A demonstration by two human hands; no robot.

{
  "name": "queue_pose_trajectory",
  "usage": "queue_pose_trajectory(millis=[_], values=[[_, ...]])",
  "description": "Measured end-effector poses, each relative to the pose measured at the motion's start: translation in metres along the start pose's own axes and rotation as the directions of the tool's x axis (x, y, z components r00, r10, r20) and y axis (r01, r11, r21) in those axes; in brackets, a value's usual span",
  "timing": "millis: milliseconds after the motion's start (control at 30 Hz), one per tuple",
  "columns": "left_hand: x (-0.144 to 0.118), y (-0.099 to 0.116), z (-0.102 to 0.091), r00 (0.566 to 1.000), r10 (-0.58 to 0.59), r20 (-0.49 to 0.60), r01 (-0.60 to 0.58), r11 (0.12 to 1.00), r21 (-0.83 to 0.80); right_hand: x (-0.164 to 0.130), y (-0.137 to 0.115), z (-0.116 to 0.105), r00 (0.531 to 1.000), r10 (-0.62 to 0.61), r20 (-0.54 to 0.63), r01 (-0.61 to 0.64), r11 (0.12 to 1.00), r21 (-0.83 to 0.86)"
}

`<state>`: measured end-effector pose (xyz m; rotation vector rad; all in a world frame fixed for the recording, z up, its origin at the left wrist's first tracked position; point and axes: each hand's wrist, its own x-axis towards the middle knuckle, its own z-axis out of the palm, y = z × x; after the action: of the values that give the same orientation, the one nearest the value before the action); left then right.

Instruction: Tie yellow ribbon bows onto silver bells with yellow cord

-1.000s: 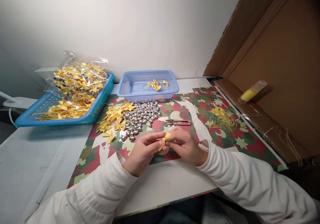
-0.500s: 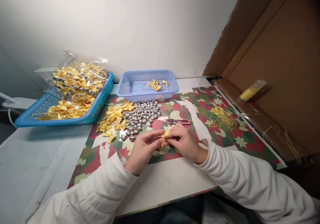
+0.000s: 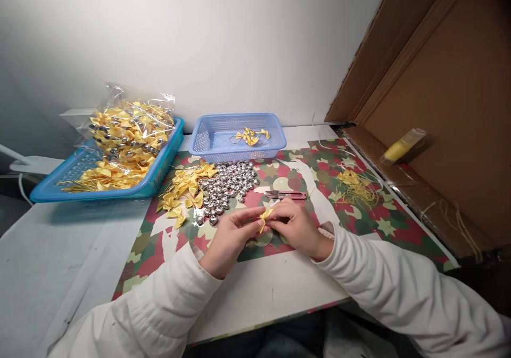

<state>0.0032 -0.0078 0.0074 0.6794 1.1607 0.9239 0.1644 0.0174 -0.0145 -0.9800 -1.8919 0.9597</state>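
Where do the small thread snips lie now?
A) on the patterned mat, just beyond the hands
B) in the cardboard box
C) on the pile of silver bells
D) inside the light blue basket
A: the thread snips lie flat on the patterned mat, just beyond the right hand, outside the light blue basket.

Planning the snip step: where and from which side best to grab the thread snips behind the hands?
Likely the red handle end of the thread snips. They lie flat, lengthwise left to right, blade tips toward the silver beads, handle on the right. Come from above with the right hand, which is nearest; the mat there looks bare.
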Motion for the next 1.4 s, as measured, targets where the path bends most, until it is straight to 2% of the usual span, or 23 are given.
queue_pose_trajectory(millis=[400,833,1100,1400], values=[[0.0025,0.0002,-0.0015,1.000,-0.016,0.018,0.016,1.000,-0.011,-0.0003,-0.0011,-0.0004,1.000,0.012,0.012,-0.012,1.000,-0.021],[0.0053,-0.0003,-0.0016,0.999,-0.029,0.017,0.029,0.999,-0.018,-0.0010,0.0037,0.0018,1.000,0.010,-0.025,-0.010,1.000,0.015],[0.0068,-0.0014,0.0011,0.999,-0.034,0.005,0.034,0.999,0.005,-0.0018,0.0080,0.0014,0.999,0.016,-0.048,-0.016,1.000,0.015],[0.0066,-0.0012,-0.0017,0.999,-0.031,0.024,0.030,0.997,0.066,-0.0008,0.0015,-0.0012,0.998,0.027,-0.050,-0.029,0.999,-0.046]])
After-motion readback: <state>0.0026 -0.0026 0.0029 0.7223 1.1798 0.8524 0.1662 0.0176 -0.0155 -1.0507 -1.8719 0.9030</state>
